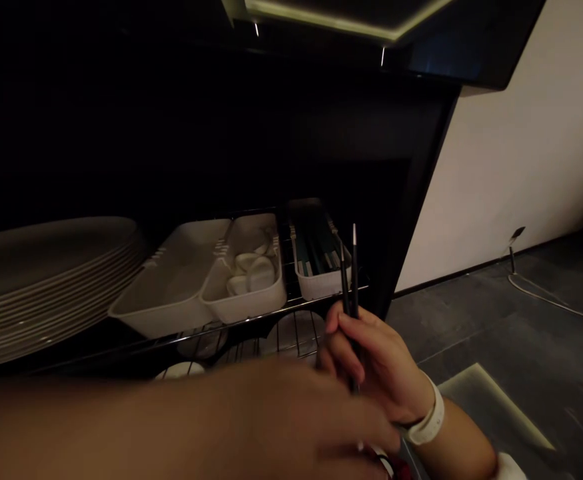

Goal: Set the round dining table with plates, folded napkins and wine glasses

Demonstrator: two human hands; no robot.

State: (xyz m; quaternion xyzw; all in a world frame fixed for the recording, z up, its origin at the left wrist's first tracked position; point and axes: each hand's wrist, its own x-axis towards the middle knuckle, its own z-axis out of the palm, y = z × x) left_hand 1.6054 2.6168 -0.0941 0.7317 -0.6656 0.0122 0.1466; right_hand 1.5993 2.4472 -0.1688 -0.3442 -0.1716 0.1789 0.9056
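My right hand [366, 347], with a white band [428, 420] on its wrist, is closed around a pair of dark chopsticks [355, 283]. Their pale metallic tips point upward, and they stand nearly upright in front of a narrow white bin [321, 285] of chopsticks with dark green sleeves. My left hand [301, 420] reaches across the foreground from the left, below the chopsticks' lower end. Motion smears its fingers, so whether it holds anything is unclear.
A stack of large oval plates [46, 293] stands at the left of the wire shelf [251, 319]. Beside it are a white bin [161, 280] and another white bin [241, 310] holding white spoons [260, 273]. Round dishes [294, 333] show below. A cable [546, 298] lies on the floor.
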